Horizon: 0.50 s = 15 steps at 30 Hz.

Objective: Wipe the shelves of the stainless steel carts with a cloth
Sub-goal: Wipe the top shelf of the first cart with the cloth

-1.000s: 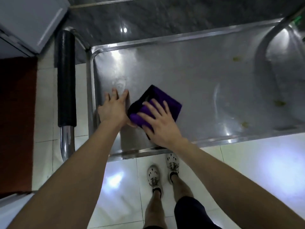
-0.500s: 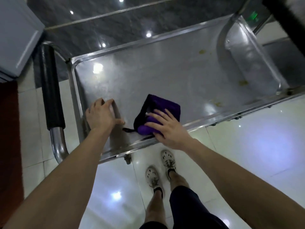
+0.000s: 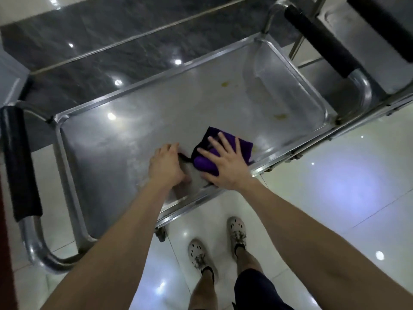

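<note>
A folded purple cloth [image 3: 242,144] lies on the top shelf [image 3: 125,144] of a stainless steel cart, near the shelf's front rim. My right hand [image 3: 225,164] presses flat on the cloth with fingers spread. My left hand [image 3: 165,166] rests on the bare steel just left of the cloth, fingers curled down, touching the cloth's dark edge. Yellowish stains [image 3: 280,116] mark the shelf to the right of the cloth, and another stain [image 3: 225,84] sits near the back rim.
The cart has black-padded handles at the left end [image 3: 19,162] and right end [image 3: 319,39]. A second steel cart [image 3: 380,70] stands at the far right. Glossy white floor tiles and my feet [image 3: 219,242] lie below; a dark stone strip [image 3: 111,48] runs behind.
Both hands and the cloth have slid rightward along the shelf, from its left end toward the middle. The view has shifted so that the cart's right end shows.
</note>
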Each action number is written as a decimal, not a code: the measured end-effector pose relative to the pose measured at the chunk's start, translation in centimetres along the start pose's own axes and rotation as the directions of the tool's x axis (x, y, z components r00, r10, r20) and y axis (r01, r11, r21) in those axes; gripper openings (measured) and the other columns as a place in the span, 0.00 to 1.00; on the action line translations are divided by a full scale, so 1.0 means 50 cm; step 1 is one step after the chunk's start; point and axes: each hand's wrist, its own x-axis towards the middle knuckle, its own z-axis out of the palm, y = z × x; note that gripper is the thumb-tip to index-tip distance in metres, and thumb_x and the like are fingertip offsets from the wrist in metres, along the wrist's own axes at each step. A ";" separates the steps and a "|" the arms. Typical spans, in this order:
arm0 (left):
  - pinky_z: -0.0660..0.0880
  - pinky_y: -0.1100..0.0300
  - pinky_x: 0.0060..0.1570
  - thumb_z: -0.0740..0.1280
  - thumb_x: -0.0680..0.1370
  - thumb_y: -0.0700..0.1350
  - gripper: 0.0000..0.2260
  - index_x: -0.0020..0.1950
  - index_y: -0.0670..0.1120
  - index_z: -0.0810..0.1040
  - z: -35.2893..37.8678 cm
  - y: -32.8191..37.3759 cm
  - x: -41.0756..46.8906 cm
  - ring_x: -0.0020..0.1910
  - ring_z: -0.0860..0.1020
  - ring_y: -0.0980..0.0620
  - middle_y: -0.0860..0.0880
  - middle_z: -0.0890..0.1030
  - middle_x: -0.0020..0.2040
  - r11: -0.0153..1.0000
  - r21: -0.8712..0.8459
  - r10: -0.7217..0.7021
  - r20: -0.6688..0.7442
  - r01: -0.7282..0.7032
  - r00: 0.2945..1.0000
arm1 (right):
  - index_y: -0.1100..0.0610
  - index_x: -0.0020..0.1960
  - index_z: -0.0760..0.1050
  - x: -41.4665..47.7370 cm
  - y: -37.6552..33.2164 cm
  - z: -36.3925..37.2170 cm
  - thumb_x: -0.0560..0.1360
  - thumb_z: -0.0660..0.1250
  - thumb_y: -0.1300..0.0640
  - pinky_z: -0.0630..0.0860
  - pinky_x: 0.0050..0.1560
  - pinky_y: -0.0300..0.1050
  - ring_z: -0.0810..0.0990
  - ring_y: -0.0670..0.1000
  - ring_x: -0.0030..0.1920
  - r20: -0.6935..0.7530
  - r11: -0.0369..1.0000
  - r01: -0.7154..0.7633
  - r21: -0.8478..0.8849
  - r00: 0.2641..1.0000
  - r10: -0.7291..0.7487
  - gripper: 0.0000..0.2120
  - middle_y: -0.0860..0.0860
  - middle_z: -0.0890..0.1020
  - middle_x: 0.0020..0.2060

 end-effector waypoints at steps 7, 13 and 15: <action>0.68 0.44 0.77 0.89 0.58 0.56 0.64 0.87 0.49 0.58 0.002 0.120 0.075 0.81 0.64 0.39 0.44 0.64 0.83 0.998 0.046 0.048 0.064 -0.051 0.997 | 0.41 0.83 0.64 -0.009 0.082 -0.005 0.82 0.64 0.42 0.42 0.84 0.68 0.45 0.55 0.87 0.021 0.996 0.039 0.075 0.999 -0.041 0.30 0.52 0.60 0.86; 0.69 0.45 0.76 0.89 0.60 0.58 0.62 0.86 0.50 0.59 0.006 0.207 0.099 0.80 0.64 0.40 0.45 0.65 0.82 0.998 0.040 0.037 0.066 -0.040 0.997 | 0.38 0.83 0.62 -0.020 0.193 -0.040 0.82 0.65 0.40 0.43 0.84 0.67 0.44 0.53 0.87 0.025 0.993 0.016 0.121 1.000 -0.019 0.31 0.50 0.59 0.86; 0.70 0.45 0.75 0.88 0.60 0.58 0.60 0.85 0.50 0.60 0.012 0.224 0.103 0.80 0.65 0.39 0.45 0.65 0.81 0.999 0.035 0.034 0.058 -0.036 0.998 | 0.37 0.83 0.62 -0.022 0.203 -0.038 0.81 0.61 0.35 0.42 0.84 0.66 0.44 0.52 0.87 0.011 0.991 0.031 0.131 0.999 -0.032 0.31 0.49 0.60 0.86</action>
